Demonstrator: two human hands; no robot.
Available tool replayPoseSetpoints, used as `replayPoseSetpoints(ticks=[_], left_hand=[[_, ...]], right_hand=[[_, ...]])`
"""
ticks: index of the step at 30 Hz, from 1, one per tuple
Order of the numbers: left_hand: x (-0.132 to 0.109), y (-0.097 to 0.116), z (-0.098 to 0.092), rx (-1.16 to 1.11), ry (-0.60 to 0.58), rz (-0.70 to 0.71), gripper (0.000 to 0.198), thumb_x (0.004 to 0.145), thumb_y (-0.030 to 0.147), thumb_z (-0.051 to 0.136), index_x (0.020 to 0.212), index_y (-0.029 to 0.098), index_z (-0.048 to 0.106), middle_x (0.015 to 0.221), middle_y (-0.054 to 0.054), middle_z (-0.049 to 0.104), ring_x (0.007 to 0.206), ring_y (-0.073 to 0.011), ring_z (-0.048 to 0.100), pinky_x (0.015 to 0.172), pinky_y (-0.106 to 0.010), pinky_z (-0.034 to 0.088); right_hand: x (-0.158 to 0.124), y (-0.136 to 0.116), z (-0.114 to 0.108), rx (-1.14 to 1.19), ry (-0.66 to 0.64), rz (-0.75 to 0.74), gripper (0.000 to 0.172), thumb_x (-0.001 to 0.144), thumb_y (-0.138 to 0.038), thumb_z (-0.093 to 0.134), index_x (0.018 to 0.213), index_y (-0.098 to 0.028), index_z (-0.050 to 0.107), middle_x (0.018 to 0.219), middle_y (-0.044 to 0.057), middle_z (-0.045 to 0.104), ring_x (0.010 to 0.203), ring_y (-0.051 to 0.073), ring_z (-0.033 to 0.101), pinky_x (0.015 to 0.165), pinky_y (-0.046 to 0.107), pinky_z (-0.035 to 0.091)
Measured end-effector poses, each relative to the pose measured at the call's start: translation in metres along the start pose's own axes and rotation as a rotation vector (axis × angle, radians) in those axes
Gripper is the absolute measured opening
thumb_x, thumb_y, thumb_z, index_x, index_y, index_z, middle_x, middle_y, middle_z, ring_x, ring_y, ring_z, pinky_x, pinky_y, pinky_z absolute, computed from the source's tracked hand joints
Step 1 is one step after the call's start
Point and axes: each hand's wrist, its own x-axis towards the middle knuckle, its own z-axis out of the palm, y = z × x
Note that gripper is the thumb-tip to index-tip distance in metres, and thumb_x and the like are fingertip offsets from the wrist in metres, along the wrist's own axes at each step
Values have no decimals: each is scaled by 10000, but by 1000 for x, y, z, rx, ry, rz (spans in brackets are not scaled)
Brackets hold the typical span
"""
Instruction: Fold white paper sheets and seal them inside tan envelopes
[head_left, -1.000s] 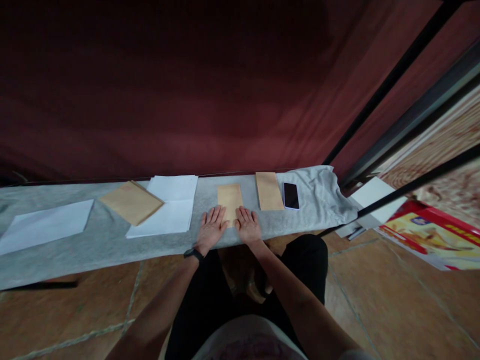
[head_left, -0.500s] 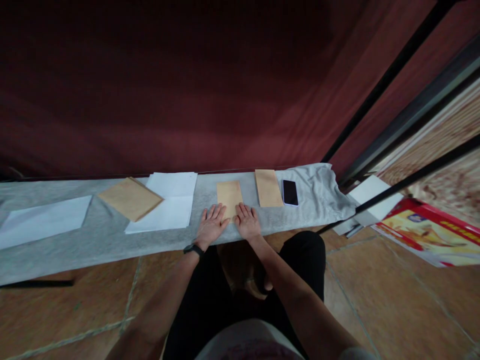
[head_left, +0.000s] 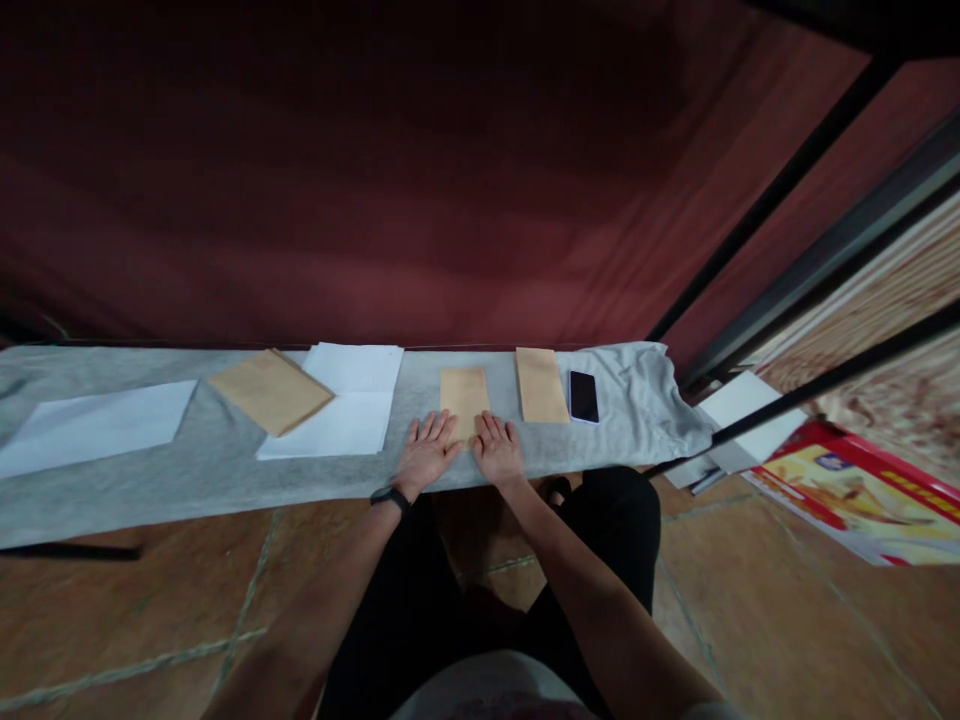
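Note:
A small brown paper envelope (head_left: pixel 464 388) lies flat on the grey cloth, its near end between my two hands. My left hand (head_left: pixel 428 450) rests palm down on its left side, fingers spread; a dark watch (head_left: pixel 391 496) is on that wrist. On the near right corner lies my right hand (head_left: pixel 497 449), also flat with its fingers stretched out. Neither hand grips anything. Another brown envelope (head_left: pixel 541 385) is just to the right, with a phone (head_left: pixel 584 396) beside it, screen dark.
The grey cloth (head_left: pixel 225 480) covers a long narrow table against a dark red wall. Leftward are white paper sheets (head_left: pixel 360 400), brown envelopes (head_left: pixel 271 393) partly over them, and another white sheet (head_left: pixel 97 425). A black bar (head_left: pixel 832 377) and a red-yellow box (head_left: pixel 862 490) stand at right.
Both hands stay flat on the small envelope with hardly any movement. The whole view has shifted slightly, and my legs below the table have moved a little.

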Motion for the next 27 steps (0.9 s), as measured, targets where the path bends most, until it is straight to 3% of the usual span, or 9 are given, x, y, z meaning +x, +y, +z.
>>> replayPoseSetpoints(ticks=[7, 12, 18, 22, 27], left_hand=[[6, 1, 5, 19, 36, 15, 628, 1039, 485, 268, 1585, 193, 376, 1653, -77, 363, 1577, -241, 203, 1295, -473, 101], [33, 17, 3, -3, 5, 41, 625, 1055, 391, 171, 1556, 103, 408, 1633, -118, 395, 1557, -218, 268, 1286, -417, 171], [71, 35, 7, -28, -47, 90, 612, 1052, 370, 189, 1580, 114, 364, 1654, -100, 359, 1558, -202, 260, 1278, -392, 195], [86, 35, 11, -30, -26, 94, 615, 1052, 390, 189, 1593, 139, 343, 1664, -84, 340, 1568, -213, 232, 1282, -434, 173], [96, 28, 17, -8, 11, 95, 629, 1049, 404, 192, 1597, 130, 330, 1666, -93, 337, 1566, -213, 238, 1288, -428, 143]], right_hand=[[0, 1, -2, 21, -20, -5, 513, 1064, -308, 387, 1556, -170, 427, 1629, 83, 396, 1495, 241, 380, 1259, 477, 180], [0, -1, -6, 23, -44, 5, 508, 1068, -318, 384, 1551, -170, 439, 1617, 91, 414, 1503, 242, 369, 1255, 478, 185], [1, 0, -4, -4, -39, -2, 506, 1066, -314, 389, 1545, -162, 447, 1603, 100, 439, 1491, 264, 391, 1252, 485, 191], [1, 1, -2, -23, -22, -1, 506, 1069, -352, 400, 1538, -170, 458, 1565, 105, 497, 1475, 260, 419, 1250, 477, 205], [1, 1, -2, -21, 8, -9, 503, 1077, -371, 374, 1535, -186, 467, 1586, 86, 468, 1475, 257, 419, 1254, 478, 209]])
